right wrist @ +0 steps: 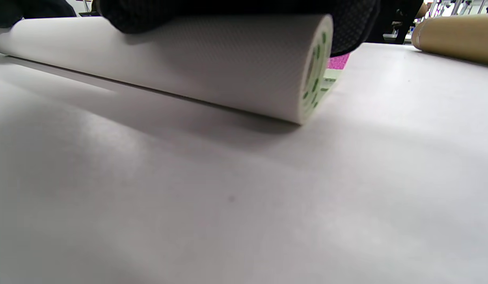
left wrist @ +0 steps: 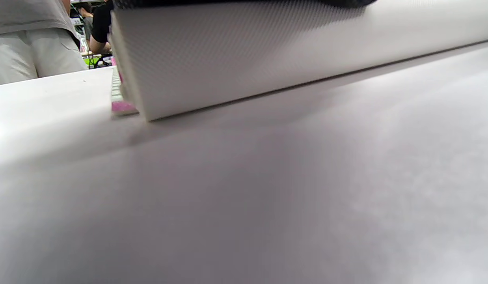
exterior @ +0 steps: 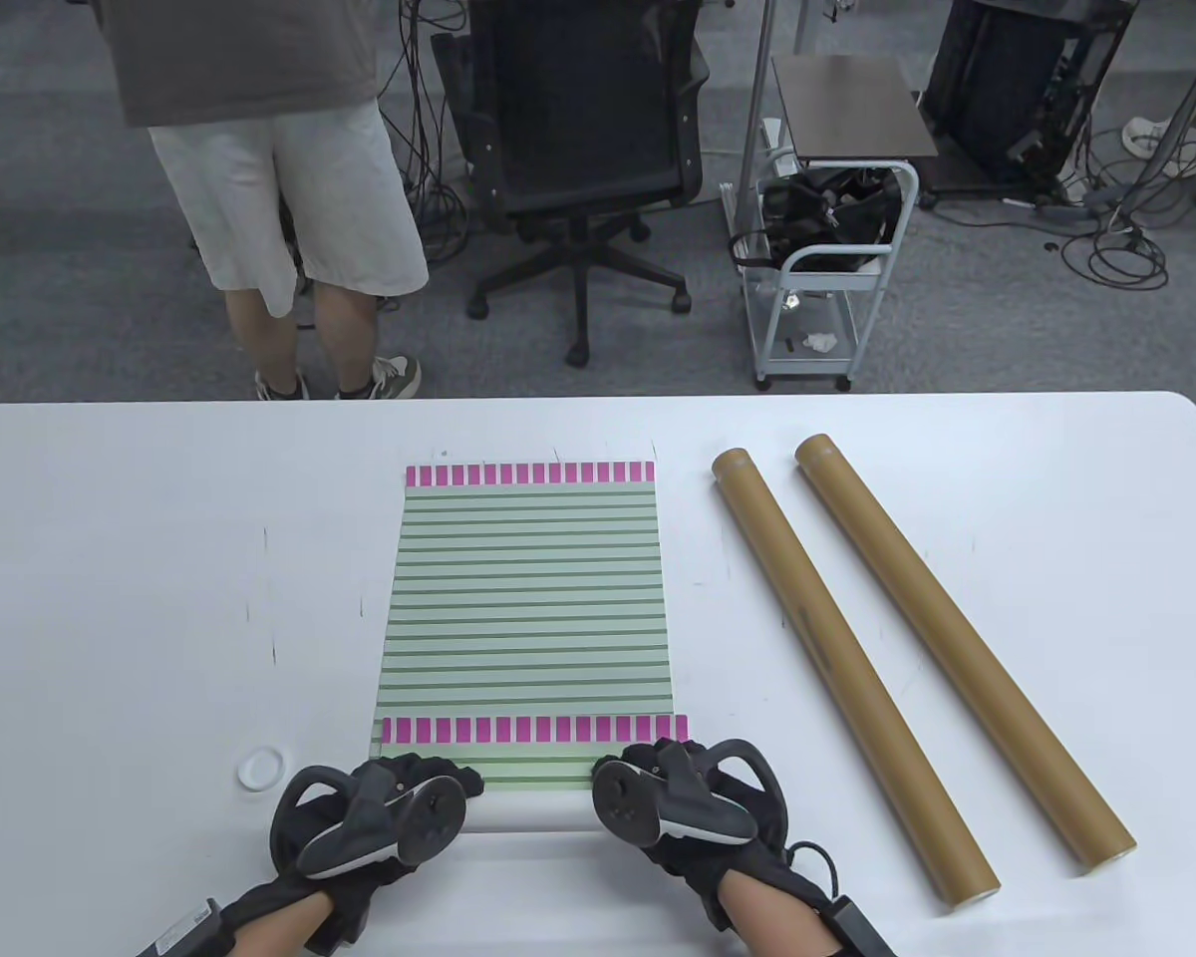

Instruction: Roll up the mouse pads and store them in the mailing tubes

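A green-striped mouse pad (exterior: pixel 530 598) with pink dashed bands lies flat on the white table (exterior: pixel 110 558). Its near end is rolled into a white roll (exterior: pixel 528 815). My left hand (exterior: pixel 429 783) rests on the roll's left end and my right hand (exterior: pixel 648 763) on its right end, fingers over the top. The roll fills the top of the left wrist view (left wrist: pixel 248 51). In the right wrist view the roll (right wrist: pixel 212 67) shows its spiral end under my gloved fingers (right wrist: pixel 244 10). Two brown mailing tubes (exterior: pixel 847 668) (exterior: pixel 957 648) lie side by side to the right.
A small white cap (exterior: pixel 260 769) lies on the table left of my left hand. A tube end shows at the right wrist view's upper right (right wrist: pixel 457 37). Beyond the table stand a person (exterior: pixel 269 179), an office chair (exterior: pixel 583 150) and a cart (exterior: pixel 827 259).
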A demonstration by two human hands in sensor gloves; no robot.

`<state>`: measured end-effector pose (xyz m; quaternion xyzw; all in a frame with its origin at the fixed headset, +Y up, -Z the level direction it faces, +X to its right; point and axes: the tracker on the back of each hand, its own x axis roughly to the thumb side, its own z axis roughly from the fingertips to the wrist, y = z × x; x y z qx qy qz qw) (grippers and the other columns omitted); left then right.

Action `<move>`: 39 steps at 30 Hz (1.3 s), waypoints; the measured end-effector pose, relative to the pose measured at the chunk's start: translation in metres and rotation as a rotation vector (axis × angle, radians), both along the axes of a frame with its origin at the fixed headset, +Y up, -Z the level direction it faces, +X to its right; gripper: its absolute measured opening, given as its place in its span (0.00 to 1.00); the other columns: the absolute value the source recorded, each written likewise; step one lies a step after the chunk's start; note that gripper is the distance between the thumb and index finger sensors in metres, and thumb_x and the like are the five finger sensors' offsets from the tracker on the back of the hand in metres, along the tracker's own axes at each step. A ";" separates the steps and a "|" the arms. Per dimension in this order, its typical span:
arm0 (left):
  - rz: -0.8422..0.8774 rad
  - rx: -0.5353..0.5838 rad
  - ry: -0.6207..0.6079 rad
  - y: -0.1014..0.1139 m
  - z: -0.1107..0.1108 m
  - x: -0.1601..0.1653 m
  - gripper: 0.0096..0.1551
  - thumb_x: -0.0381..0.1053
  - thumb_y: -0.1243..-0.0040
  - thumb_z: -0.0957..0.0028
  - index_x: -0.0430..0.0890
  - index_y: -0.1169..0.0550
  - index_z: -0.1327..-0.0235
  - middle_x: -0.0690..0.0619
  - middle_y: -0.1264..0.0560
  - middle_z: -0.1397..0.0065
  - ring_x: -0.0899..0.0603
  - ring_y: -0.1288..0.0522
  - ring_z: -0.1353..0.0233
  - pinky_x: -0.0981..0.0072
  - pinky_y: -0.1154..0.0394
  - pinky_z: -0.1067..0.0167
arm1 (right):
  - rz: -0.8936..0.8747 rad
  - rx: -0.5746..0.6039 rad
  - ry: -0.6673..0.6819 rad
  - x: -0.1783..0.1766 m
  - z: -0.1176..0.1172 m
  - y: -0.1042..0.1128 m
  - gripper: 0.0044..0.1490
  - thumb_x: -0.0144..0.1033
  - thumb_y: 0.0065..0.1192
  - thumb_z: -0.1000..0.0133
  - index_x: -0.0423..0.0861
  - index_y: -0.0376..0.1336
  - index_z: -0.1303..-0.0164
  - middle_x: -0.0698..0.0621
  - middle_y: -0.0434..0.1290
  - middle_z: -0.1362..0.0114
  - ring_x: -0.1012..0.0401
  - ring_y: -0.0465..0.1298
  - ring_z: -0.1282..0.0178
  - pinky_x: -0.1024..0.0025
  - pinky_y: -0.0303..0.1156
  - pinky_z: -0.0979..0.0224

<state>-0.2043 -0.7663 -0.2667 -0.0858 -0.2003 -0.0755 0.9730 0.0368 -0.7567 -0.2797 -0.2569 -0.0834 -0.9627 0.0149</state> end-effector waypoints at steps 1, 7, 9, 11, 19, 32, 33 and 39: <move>-0.012 0.011 -0.012 0.001 0.000 0.000 0.29 0.59 0.54 0.53 0.65 0.31 0.34 0.64 0.26 0.30 0.53 0.25 0.29 0.57 0.27 0.26 | -0.002 -0.002 -0.001 -0.001 -0.001 0.000 0.34 0.40 0.50 0.47 0.50 0.63 0.28 0.49 0.71 0.31 0.52 0.73 0.36 0.47 0.66 0.25; -0.007 -0.037 -0.050 0.005 0.004 0.000 0.29 0.59 0.53 0.55 0.63 0.29 0.36 0.62 0.23 0.33 0.52 0.23 0.32 0.58 0.25 0.28 | 0.008 -0.053 0.040 -0.002 0.005 0.002 0.34 0.41 0.51 0.48 0.49 0.65 0.30 0.49 0.73 0.34 0.53 0.75 0.39 0.48 0.68 0.28; 0.011 -0.073 -0.039 0.006 0.006 0.001 0.29 0.57 0.51 0.55 0.60 0.26 0.36 0.59 0.21 0.34 0.50 0.21 0.33 0.55 0.24 0.30 | 0.024 -0.037 0.055 -0.004 0.007 0.002 0.33 0.41 0.51 0.48 0.49 0.66 0.31 0.49 0.73 0.34 0.53 0.75 0.39 0.48 0.68 0.27; 0.002 -0.076 -0.032 0.008 0.006 0.002 0.30 0.57 0.50 0.55 0.59 0.26 0.35 0.58 0.21 0.33 0.48 0.21 0.33 0.54 0.24 0.31 | 0.020 -0.026 0.043 -0.003 0.005 0.001 0.33 0.41 0.50 0.48 0.49 0.66 0.31 0.49 0.74 0.35 0.53 0.76 0.40 0.48 0.69 0.28; -0.005 0.079 -0.085 0.011 0.018 0.007 0.30 0.62 0.44 0.59 0.64 0.28 0.39 0.63 0.23 0.33 0.52 0.21 0.33 0.60 0.23 0.31 | 0.018 -0.052 0.022 -0.002 0.004 -0.001 0.33 0.40 0.48 0.48 0.50 0.64 0.30 0.50 0.72 0.34 0.53 0.74 0.39 0.48 0.67 0.27; 0.017 0.022 -0.005 0.006 0.002 -0.002 0.28 0.59 0.50 0.54 0.65 0.28 0.38 0.63 0.23 0.32 0.52 0.21 0.31 0.59 0.22 0.32 | 0.025 0.081 0.004 -0.003 0.004 0.004 0.32 0.42 0.56 0.49 0.51 0.66 0.33 0.51 0.74 0.34 0.54 0.76 0.39 0.50 0.69 0.29; 0.006 0.019 -0.002 0.006 0.000 -0.004 0.29 0.62 0.49 0.56 0.65 0.28 0.38 0.63 0.23 0.32 0.51 0.21 0.32 0.59 0.22 0.32 | 0.033 0.080 0.005 -0.004 0.004 0.004 0.32 0.41 0.55 0.49 0.51 0.66 0.33 0.51 0.74 0.34 0.54 0.76 0.39 0.50 0.69 0.29; 0.048 -0.007 -0.002 0.003 -0.004 -0.017 0.31 0.64 0.45 0.59 0.66 0.28 0.38 0.64 0.23 0.33 0.54 0.22 0.31 0.61 0.23 0.31 | 0.035 0.082 0.003 -0.005 0.005 0.001 0.31 0.39 0.52 0.47 0.50 0.66 0.32 0.50 0.74 0.33 0.53 0.76 0.39 0.49 0.69 0.29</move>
